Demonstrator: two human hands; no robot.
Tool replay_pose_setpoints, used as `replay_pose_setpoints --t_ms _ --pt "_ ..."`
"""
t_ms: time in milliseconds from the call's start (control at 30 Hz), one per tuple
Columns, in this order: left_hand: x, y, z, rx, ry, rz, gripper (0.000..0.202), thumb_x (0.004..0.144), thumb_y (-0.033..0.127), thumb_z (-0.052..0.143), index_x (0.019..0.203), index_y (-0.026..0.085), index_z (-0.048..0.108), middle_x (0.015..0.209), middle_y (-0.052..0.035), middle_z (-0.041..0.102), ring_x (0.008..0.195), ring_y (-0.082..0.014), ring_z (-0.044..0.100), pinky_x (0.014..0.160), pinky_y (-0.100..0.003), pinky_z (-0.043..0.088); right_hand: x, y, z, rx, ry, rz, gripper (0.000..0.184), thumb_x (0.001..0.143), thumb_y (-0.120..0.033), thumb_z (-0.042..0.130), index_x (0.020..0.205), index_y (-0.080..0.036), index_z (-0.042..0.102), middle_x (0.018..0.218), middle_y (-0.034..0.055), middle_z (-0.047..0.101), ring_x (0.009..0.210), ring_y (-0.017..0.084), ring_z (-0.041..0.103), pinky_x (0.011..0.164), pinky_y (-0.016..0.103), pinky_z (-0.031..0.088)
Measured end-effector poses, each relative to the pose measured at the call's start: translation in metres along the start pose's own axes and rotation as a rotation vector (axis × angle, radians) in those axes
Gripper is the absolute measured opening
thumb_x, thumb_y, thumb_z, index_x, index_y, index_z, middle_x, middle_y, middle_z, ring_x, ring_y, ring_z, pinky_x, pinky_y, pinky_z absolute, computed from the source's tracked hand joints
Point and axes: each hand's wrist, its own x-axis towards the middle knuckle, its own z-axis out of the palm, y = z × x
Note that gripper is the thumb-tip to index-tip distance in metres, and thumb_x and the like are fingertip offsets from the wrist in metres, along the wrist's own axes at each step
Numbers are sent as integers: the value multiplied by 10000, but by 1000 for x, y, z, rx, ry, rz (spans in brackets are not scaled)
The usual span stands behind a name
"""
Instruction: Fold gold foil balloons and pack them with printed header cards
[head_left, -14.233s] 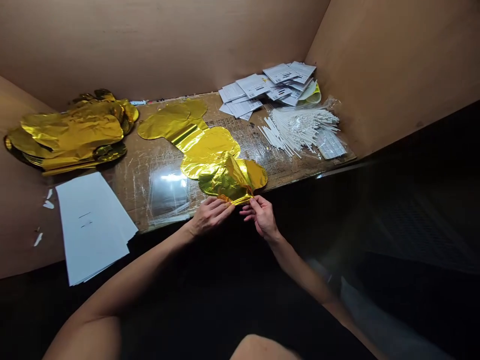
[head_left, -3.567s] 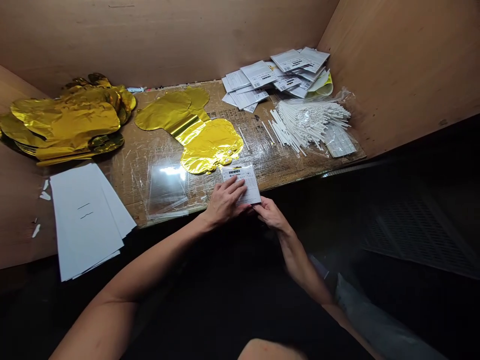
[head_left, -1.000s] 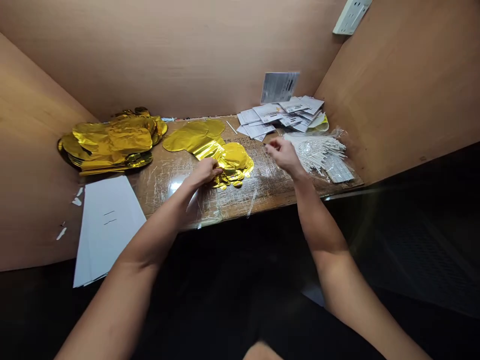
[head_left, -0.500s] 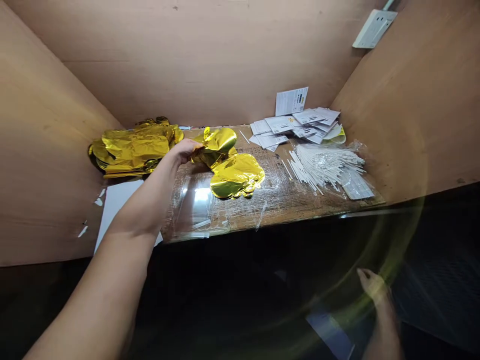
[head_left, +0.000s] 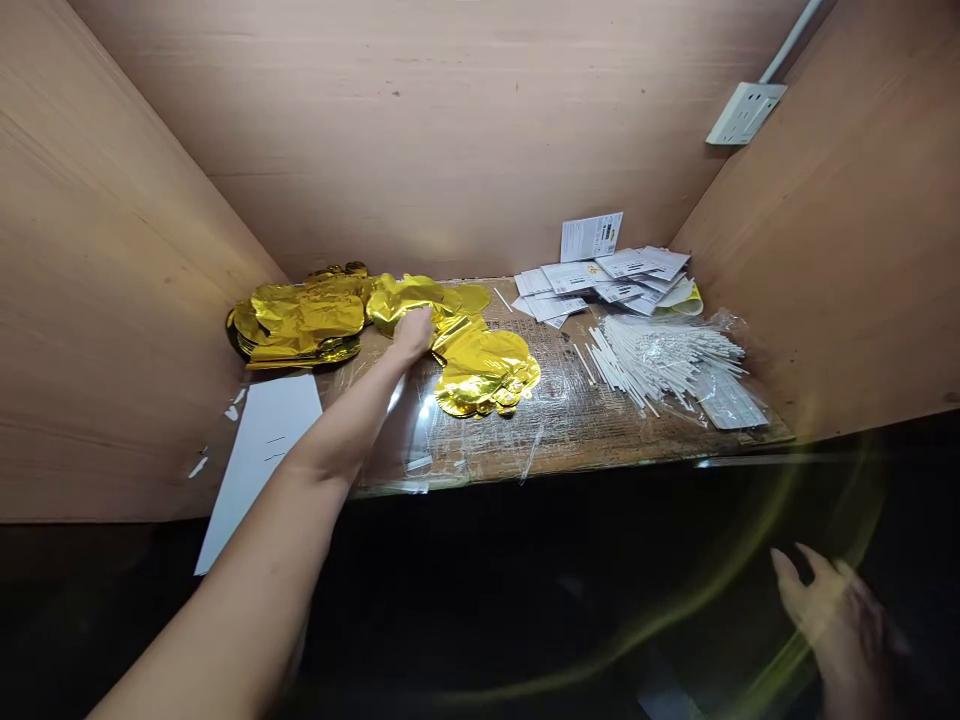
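Note:
My left hand (head_left: pixel 414 333) reaches over the table with its fingers closed on the edge of a flat gold foil balloon (head_left: pixel 409 295). Just right of that hand, more deflated gold foil balloons (head_left: pixel 484 365) lie in a shiny, crumpled heap. To the left is a thicker stack of gold foil balloons (head_left: pixel 307 320) against the side wall. My right hand (head_left: pixel 832 610) hangs low at the right, off the table's front edge, thumb and fingers apart. It is slightly blurred, and nothing shows in it.
White printed cards (head_left: pixel 600 280) are piled at the back right, one leaning on the wall. In front of them, thin white straws (head_left: pixel 660 355) spread from a clear plastic bag. A white sheet (head_left: pixel 262 450) overhangs the front left edge. A power socket (head_left: pixel 746 113) hangs on the wall.
My left hand has moved right and slightly down in view, and the foil by it now lies flatter. My right hand has shifted right, its fingers more spread. The camera view has tilted up.

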Motion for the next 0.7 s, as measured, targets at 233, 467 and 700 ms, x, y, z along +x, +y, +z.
replay_pose_setpoints --t_ms 233,467,700 --pt "18 2 -54 -111 256 5 141 956 219 635 1019 144 736 1100 -95 770 1025 -216 659 935 -331 484 0 -138 -3 329 -24 -187 477 852 -614 562 1020 -235 798 1179 220 795 1083 449 758 984 624 587" --pt "-51 51 -52 -282 439 496 97 927 271 732 877 207 784 986 -67 750 999 -235 662 910 -382 521 0 -349 -16 1136 -464 -403 534 965 -539 680 1373 -195 691 1029 104 825 790 228 790 757 378 657" --pt "-181 66 15 -337 358 624 138 983 264 707 871 230 780 1011 -62 783 989 -238 646 915 -412 539 -6 -456 35 1332 -903 -357 342 906 -435 762 1133 -190 689 838 25 783 610 160 754 433 193 530"
